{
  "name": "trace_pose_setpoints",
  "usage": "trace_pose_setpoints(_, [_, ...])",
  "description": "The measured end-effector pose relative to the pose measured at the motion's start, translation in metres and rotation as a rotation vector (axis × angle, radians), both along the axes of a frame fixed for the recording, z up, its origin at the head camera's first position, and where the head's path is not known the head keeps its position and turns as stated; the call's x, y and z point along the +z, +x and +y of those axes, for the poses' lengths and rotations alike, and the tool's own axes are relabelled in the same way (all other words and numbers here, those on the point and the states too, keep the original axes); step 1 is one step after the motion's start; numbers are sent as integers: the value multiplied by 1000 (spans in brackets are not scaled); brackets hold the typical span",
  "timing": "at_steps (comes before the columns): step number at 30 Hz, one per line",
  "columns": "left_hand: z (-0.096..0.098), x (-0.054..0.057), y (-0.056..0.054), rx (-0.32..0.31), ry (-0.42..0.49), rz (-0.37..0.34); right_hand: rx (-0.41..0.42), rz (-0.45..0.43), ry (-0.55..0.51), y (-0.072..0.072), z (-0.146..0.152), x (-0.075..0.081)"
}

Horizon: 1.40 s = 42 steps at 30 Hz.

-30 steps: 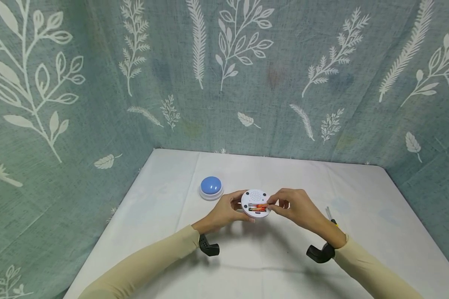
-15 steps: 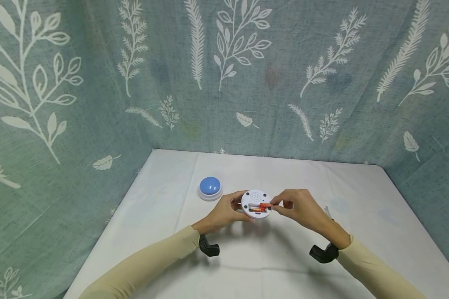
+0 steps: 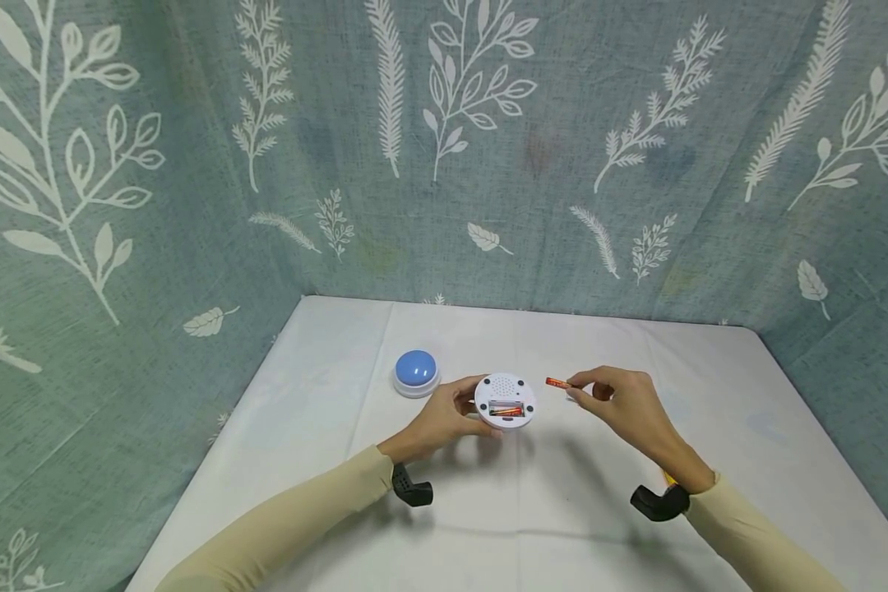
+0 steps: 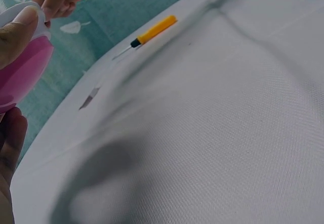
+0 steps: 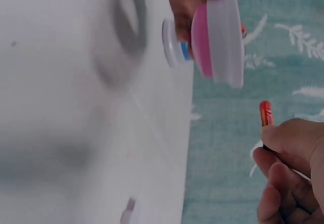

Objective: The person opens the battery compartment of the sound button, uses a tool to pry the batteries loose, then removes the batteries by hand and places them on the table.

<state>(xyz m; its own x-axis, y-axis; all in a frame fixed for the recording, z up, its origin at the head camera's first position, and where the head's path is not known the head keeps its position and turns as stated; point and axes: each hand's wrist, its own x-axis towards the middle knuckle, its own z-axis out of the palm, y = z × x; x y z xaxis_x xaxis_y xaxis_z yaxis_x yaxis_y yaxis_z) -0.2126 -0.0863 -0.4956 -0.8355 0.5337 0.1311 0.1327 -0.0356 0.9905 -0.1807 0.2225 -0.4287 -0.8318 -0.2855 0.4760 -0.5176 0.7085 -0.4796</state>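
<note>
My left hand (image 3: 447,418) grips a round white push-button device (image 3: 503,386) by its edge. Its white underside with dark feet and speaker holes faces up; the pink dome (image 4: 30,72) below shows in the left wrist view. In its uncovered battery compartment lies a red battery (image 3: 514,412), with bare room beside it. To the right, apart from the device, my right hand (image 3: 622,399) pinches a second red battery (image 3: 557,383) by one end between thumb and fingertips. The right wrist view shows the free end of this held battery (image 5: 266,113) pointing away from the hand.
A push button with a blue dome (image 3: 416,370) stands behind my left hand. On the white tablecloth (image 3: 488,518) lies a screwdriver with a yellow handle (image 4: 156,30), mostly hidden by my right forearm in the head view. A small flat piece (image 4: 90,98) lies farther off.
My right hand has drawn one battery out of the compartment and moved right and slightly up with it. The left hand and the device have hardly moved.
</note>
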Motion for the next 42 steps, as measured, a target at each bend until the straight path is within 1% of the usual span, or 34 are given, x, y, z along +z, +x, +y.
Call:
trace_pose_setpoints(3, [0, 0, 0, -3, 0, -1, -51, -13, -4, 0, 9, -4])
trace_pose_setpoints(8, [-1, 1, 0, 5, -8, 12, -110, -39, -4, -1, 23, -9])
trace_pose_setpoints(16, [-1, 1, 1, 8, -6, 1, -170, -46, 14, -1, 45, -16])
trace_pose_setpoints(22, [-1, 1, 0, 9, -7, -1, -230, -74, 30, -2, 61, -22])
trace_pose_setpoints(28, [-1, -1, -1, 3, -8, 15, -270, -52, 34, -5, 77, -32])
trace_pose_setpoints(33, [-2, -2, -1, 0, -1, 6, -313, -53, 32, -7, 90, -41])
trace_pose_setpoints(36, [-3, -2, -1, -3, 0, 3, -346, -69, 32, -7, 96, -44])
trace_pose_setpoints(42, [-3, -2, 0, -7, -19, 18, -406, -119, 32, -6, 109, -51])
